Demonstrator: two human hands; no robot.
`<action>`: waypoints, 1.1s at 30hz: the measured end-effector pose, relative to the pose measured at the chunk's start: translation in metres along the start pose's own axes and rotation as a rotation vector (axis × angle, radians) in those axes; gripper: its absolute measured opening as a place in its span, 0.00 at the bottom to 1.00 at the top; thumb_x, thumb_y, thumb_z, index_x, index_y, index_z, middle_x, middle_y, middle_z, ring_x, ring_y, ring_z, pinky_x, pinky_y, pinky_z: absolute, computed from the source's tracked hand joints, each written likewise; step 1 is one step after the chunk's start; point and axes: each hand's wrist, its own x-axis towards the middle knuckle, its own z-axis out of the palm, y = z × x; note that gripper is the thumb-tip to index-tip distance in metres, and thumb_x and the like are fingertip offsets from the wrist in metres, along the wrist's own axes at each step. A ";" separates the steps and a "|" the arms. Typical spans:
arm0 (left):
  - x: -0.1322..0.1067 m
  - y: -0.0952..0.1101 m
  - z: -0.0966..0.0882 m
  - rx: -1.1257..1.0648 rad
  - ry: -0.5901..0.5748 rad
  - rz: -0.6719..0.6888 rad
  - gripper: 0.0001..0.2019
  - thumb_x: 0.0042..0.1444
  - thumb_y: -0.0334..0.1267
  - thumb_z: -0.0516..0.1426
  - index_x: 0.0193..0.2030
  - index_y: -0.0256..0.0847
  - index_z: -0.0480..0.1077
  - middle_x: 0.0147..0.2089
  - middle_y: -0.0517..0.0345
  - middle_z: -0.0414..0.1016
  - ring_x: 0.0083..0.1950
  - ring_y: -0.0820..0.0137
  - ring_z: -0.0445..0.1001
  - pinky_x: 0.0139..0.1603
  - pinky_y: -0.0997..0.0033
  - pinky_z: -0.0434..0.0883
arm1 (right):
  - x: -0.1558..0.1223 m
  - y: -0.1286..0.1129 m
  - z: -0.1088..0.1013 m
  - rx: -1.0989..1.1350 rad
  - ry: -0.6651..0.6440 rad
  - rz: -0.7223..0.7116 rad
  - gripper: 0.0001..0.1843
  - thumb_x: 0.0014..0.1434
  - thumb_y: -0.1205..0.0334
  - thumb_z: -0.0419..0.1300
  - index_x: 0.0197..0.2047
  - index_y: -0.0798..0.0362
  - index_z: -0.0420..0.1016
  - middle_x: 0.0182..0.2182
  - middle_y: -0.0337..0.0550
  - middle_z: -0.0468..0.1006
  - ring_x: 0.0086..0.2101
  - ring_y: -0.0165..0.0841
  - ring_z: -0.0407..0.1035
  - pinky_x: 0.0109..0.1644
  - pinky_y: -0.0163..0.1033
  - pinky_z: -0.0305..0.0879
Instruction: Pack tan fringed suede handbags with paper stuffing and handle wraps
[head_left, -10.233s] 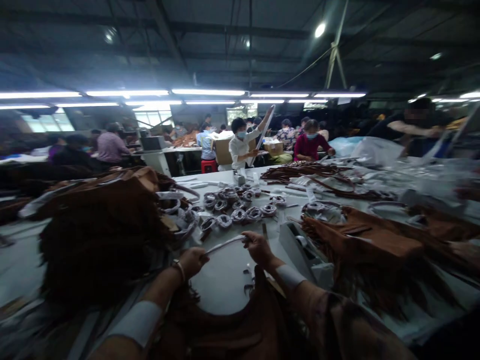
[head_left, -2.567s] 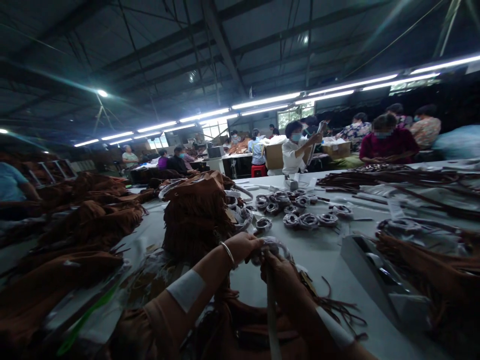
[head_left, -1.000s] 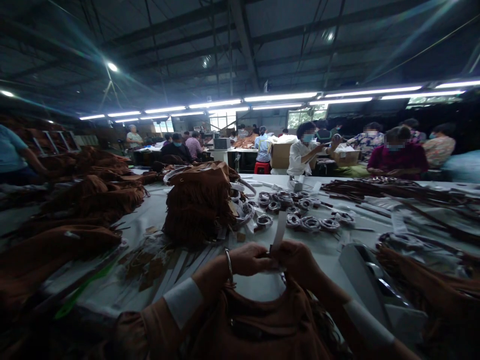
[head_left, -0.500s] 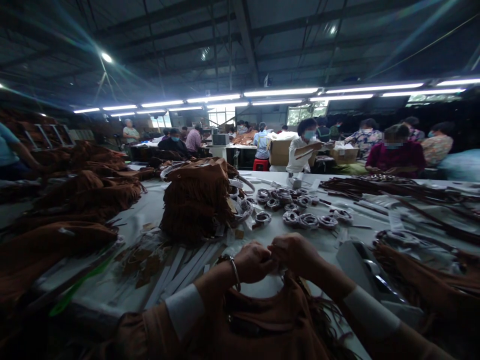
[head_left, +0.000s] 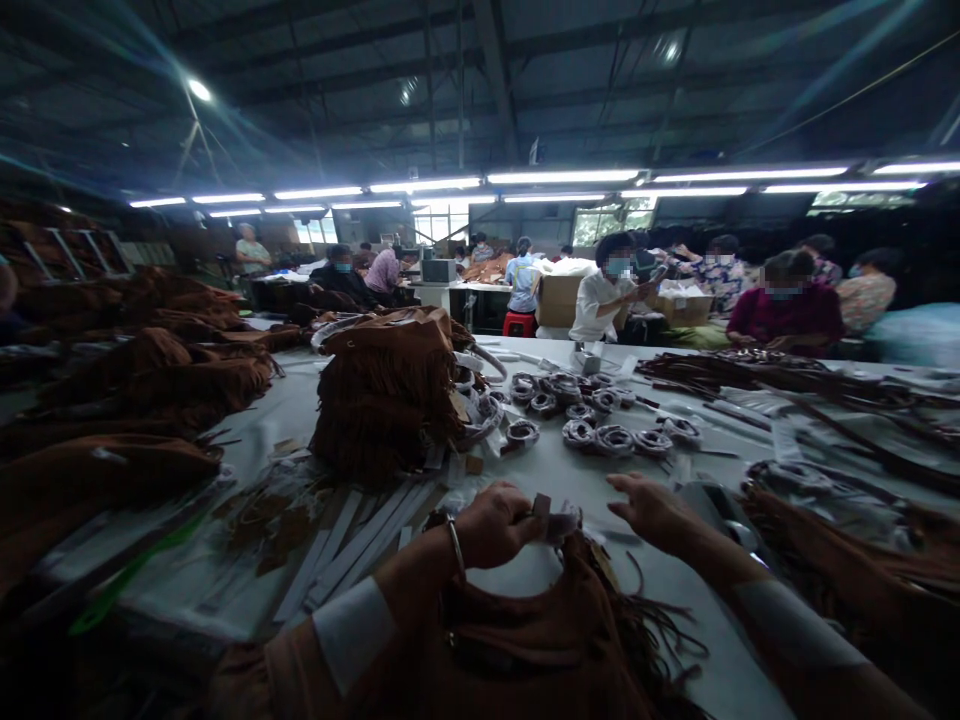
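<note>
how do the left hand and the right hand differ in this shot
The left hand is closed, pinching a small grey tab; the right hand is open, with nothing visible in it. The left hand has a bangle at its wrist, while none shows on the right hand. Both are ungloved, with a white band farther up each arm.
</note>
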 end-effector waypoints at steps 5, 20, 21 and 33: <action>0.001 -0.001 0.002 0.141 0.000 0.155 0.16 0.62 0.45 0.56 0.28 0.38 0.75 0.29 0.53 0.73 0.38 0.67 0.69 0.48 0.68 0.64 | -0.010 -0.075 0.021 0.271 -0.408 -0.342 0.18 0.63 0.51 0.58 0.35 0.51 0.85 0.35 0.46 0.79 0.34 0.35 0.72 0.40 0.37 0.67; 0.000 -0.008 -0.002 0.170 -0.122 -0.056 0.20 0.63 0.48 0.53 0.24 0.37 0.67 0.21 0.64 0.56 0.26 0.74 0.56 0.28 0.73 0.53 | -0.012 -0.087 0.046 0.139 -0.260 -0.461 0.16 0.61 0.62 0.57 0.23 0.54 0.76 0.25 0.42 0.73 0.28 0.30 0.65 0.35 0.36 0.59; 0.000 -0.008 -0.003 0.159 -0.128 -0.054 0.20 0.63 0.47 0.53 0.24 0.37 0.67 0.21 0.64 0.56 0.26 0.75 0.55 0.27 0.73 0.53 | -0.012 -0.086 0.046 0.162 -0.285 -0.437 0.16 0.62 0.60 0.57 0.24 0.54 0.77 0.26 0.43 0.73 0.29 0.30 0.65 0.35 0.36 0.60; -0.005 -0.002 0.005 0.247 -0.068 0.060 0.12 0.60 0.43 0.56 0.33 0.38 0.76 0.33 0.54 0.75 0.39 0.67 0.70 0.46 0.71 0.66 | -0.015 -0.071 0.060 0.386 -0.460 -0.121 0.22 0.59 0.51 0.60 0.20 0.56 0.68 0.24 0.36 0.65 0.23 0.26 0.61 0.25 0.33 0.56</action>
